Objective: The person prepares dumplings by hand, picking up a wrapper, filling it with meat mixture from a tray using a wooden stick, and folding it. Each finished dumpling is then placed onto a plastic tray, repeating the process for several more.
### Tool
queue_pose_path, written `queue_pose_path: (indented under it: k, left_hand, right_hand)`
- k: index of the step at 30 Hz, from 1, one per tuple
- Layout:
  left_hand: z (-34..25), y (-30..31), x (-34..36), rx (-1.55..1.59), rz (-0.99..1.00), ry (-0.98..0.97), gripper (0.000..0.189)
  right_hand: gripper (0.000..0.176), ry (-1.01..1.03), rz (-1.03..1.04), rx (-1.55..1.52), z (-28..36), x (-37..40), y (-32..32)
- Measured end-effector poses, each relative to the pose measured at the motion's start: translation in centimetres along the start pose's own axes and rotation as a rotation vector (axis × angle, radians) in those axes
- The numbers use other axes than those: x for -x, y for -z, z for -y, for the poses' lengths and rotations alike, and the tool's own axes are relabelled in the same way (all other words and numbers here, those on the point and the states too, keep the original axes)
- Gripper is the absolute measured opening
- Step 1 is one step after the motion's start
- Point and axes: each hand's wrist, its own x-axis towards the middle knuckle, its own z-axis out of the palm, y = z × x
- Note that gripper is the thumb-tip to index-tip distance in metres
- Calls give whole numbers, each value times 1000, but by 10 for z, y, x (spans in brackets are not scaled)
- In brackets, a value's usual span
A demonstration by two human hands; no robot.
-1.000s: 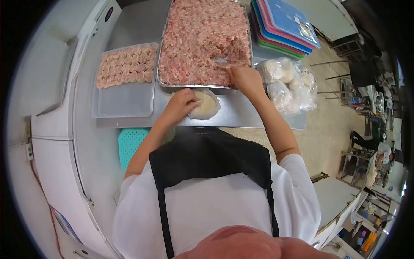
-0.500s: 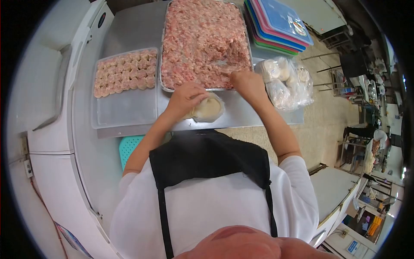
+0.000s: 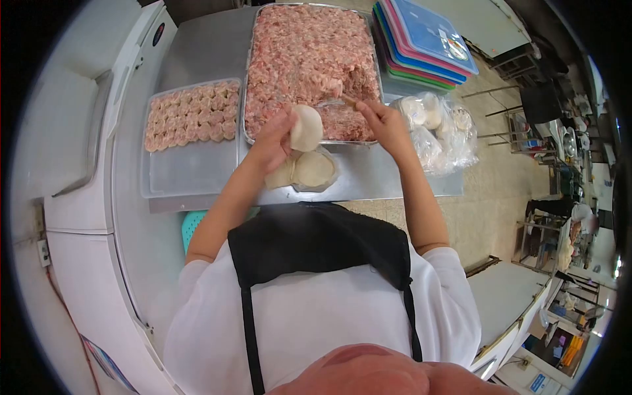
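Between the fingers of my left hand [image 3: 273, 139] is a round dumpling wrapper [image 3: 307, 128], raised near the front edge of a big metal tray [image 3: 245, 108]. Minced meat filling [image 3: 306, 49] covers most of that tray. My right hand [image 3: 385, 126] grips the light handle of a spatula [image 3: 349, 100]; its far end is at a clump of filling, so the blade is hard to make out. Below my left hand, more wrappers [image 3: 315, 170] lie stacked in opened plastic. On the left, a clear plastic tray [image 3: 191, 178] holds rows of filled dumplings [image 3: 193, 115].
Colored plastic lids [image 3: 428, 39] are stacked at the back right of the metal table [image 3: 204, 36]. Bagged wrappers [image 3: 434, 131] sit beside my right hand. A white refrigerator [image 3: 79, 164] stands at left, and a turquoise perforated basket [image 3: 191, 224] shows below the table edge.
My left hand has lifted a wrapper off the stack, up toward the filling. My right hand has shifted slightly, and the spatula now has a clump of filling at its end.
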Motion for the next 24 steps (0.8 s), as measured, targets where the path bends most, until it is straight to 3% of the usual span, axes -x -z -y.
queue_pose_path:
  k: [3,5,8,11,14,17,18,21,22,24]
  left_hand:
    - [-3,-13,-6,-85,-134,-116,37]
    - [-7,-19,-13,56,-89,-137,45]
    - [-21,-48,-15,350,-70,-157,59]
    - [-31,-57,-16,449,-173,-174,71]
    - [-27,-38,-28,464,-225,-270,76]
    - [-28,-31,-27,386,-268,-381,76]
    - [-29,-30,-25,341,-289,-416,75]
    - [-27,-22,-27,279,-371,-497,73]
    - [-25,-21,-29,268,-383,-513,72]
    - [-21,-17,-29,246,-414,-543,71]
  right_hand:
    - [31,107,-53,-159,3,-2,6]
    - [28,174,-41,-215,17,0,9]
    - [25,479,-84,-67,16,-1,-9]
    - [23,492,-13,78,0,-1,-22]
    - [22,518,93,219,-9,-12,13]
    - [26,446,209,516,-28,-33,41]
    - [28,306,266,653,-22,-38,43]
    - [28,370,280,803,-72,-58,3]
    - [29,352,363,844,-46,-45,-5]
    - [29,273,358,614,-33,-42,2]
